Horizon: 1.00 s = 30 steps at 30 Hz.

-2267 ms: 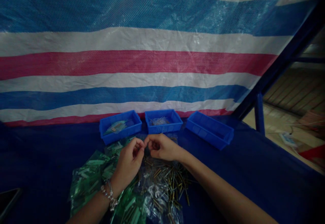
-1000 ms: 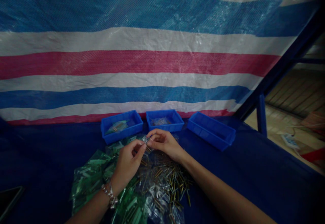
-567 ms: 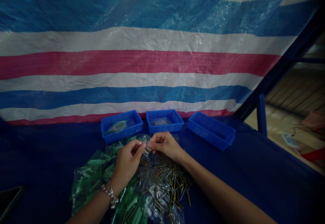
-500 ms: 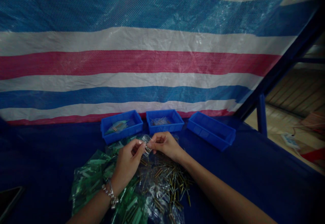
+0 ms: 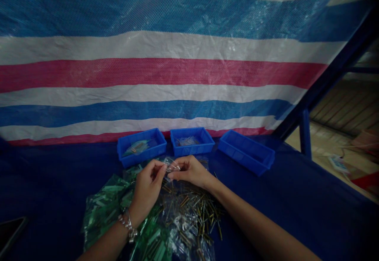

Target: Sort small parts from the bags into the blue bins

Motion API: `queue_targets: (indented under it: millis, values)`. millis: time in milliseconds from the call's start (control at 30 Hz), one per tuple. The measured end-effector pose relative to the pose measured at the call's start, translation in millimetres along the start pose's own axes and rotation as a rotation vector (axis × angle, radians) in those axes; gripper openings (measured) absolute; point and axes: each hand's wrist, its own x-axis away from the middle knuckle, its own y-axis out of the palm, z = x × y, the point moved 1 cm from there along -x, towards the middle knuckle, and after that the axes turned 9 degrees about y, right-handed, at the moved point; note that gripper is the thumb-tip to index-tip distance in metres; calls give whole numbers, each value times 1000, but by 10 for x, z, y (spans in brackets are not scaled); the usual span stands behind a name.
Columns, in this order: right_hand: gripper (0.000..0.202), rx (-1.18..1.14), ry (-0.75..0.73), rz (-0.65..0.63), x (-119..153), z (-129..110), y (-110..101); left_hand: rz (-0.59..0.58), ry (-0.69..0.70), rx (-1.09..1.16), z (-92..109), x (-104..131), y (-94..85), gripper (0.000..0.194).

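Observation:
A small clear plastic bag [image 5: 169, 164] is held up between my two hands, above the heap. My left hand [image 5: 149, 184] pinches its left side between thumb and fingers; a beaded bracelet [image 5: 129, 226] circles that wrist. From the other side my right hand [image 5: 191, 171] has curled fingers on the bag, with the thumb a little below them. What the bag contains is too blurred to tell. Under my hands lie thin brass-coloured and silvery pins [image 5: 207, 213] on clear plastic bags [image 5: 180, 229]. Green plastic packets [image 5: 106, 201] are heaped to the left.
Three blue trays stand behind the heap: the left tray [image 5: 142, 159] holds a greenish packet, the middle tray [image 5: 194, 149] clear pieces, and the right tray [image 5: 245, 156] is angled. A striped tarp [image 5: 177, 71] hangs behind. A dark flat object [image 5: 12, 233] lies at lower left.
My right thumb has moved down and away from my left fingertips, leaving a wider gap between the hands. My left hand has shifted slightly left. The bag stays between them.

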Motion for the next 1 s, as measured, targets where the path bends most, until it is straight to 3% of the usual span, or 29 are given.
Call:
queue_targets:
  millis: [167, 600, 867, 1000]
  values:
    - [24, 11, 7, 58, -5, 10, 6, -38, -1, 3, 9, 2, 16, 17]
    - [22, 36, -36, 113, 19, -41, 17, -8, -14, -44, 41, 4, 5, 17]
    - [19, -5, -148, 481, -9, -81, -77, 10, -51, 15, 46, 3, 20, 17]
    - [23, -24, -139, 533, -10, -79, -102, 9, -59, 15, 44, 0, 16, 16]
